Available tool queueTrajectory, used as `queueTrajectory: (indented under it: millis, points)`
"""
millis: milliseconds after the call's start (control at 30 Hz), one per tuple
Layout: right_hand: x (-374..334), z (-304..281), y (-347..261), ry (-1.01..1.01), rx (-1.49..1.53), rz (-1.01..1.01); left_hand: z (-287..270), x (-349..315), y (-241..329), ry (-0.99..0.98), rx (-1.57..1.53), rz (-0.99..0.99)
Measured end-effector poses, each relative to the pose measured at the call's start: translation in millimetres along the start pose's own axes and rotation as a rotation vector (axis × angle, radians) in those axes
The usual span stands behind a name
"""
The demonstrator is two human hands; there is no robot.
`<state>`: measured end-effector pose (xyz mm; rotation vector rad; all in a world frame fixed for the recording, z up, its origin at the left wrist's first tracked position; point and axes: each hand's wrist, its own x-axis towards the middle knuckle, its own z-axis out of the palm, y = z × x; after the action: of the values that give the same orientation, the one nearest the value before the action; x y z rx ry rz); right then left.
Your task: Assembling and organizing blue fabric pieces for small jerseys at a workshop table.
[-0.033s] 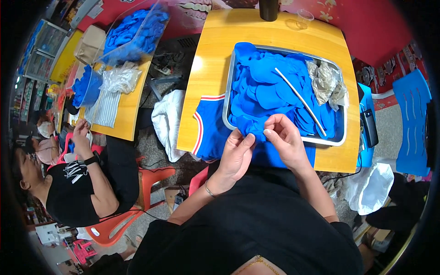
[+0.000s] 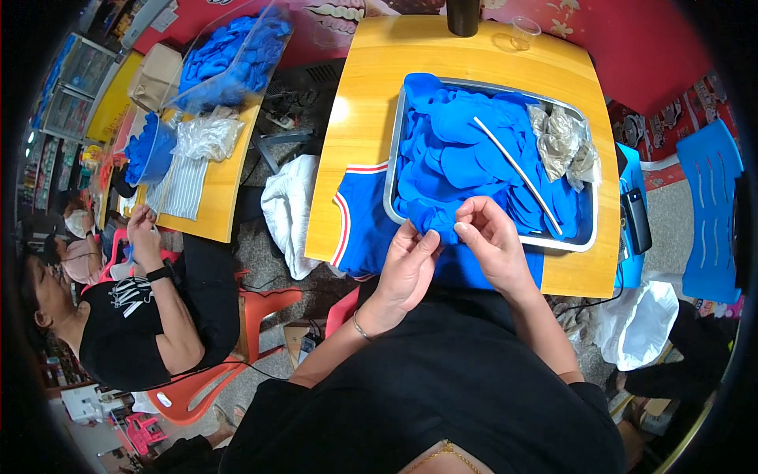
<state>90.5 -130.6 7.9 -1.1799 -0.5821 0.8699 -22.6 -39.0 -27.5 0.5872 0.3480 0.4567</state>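
Cloth piece (image 2: 434, 217): blue, bunched and folded, held up between both hands at the near edge of the tray
Left hand (image 2: 407, 268): thumb and fingers pinching the piece from its left side; a thin bracelet circles the wrist
Right hand (image 2: 497, 249): thumb and forefinger bent together, grasping the piece at its right edge
Tray (image 2: 389, 186): silver-rimmed, rectangular, set on the yellow tabletop (image 2: 371, 87)
Blue pieces (image 2: 466, 138): loosely heaped inside the tray, many with rounded edges
White stick (image 2: 509, 162): lying slantwise across the heap
Clear bags (image 2: 556, 142): crumpled, brownish contents, at the tray's right side
Blue garment (image 2: 367, 225): red-and-white trim, spread partly beneath the tray's left and near sides
Far edge: dark container (image 2: 463, 17) beside a clear cup (image 2: 525, 33)
Left neighbour: a person in black (image 2: 118, 332) seated near a second tabletop (image 2: 225, 182), one hand raised
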Motion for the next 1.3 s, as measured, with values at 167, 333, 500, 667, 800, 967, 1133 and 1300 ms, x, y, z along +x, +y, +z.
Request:
queueTrajectory:
  millis: [167, 333, 500, 667, 800, 967, 1133, 1300]
  points:
    - [-0.2, 3.5, -1.2, 0.017, -0.038, -0.06, 4.7, 2.1, 6.2, -0.049, 0.068, 0.013]
    - [4.0, 2.7, -1.2, 0.065, -0.128, -0.106, 7.0, 1.9, 6.5, -0.04, 0.002, -0.037]
    - [7.3, 2.6, 0.5, 0.075, -0.179, -0.134, 6.2, 3.6, 3.9, -0.053, -0.026, -0.054]
    - [9.5, 3.3, -3.0, 0.076, -0.201, -0.138, 7.1, 2.4, 9.6, -0.11, -0.039, -0.096]
    - [10.3, -1.4, 2.7, 0.1, -0.249, -0.152, 4.8, 3.8, 5.3, -0.052, 0.014, -0.085]
    - [5.5, 6.8, -13.4, 0.047, -0.128, -0.05, -4.0, 6.8, 5.9, -0.15, -0.114, -0.162]
    - [16.6, -3.3, -7.8, -0.024, -0.427, -0.209, 7.9, 7.7, 11.3, -0.038, -0.043, -0.115]
    - [18.5, 0.5, -12.1, -0.091, -0.703, -0.397, 4.7, 8.1, 13.2, -0.066, -0.05, -0.083]
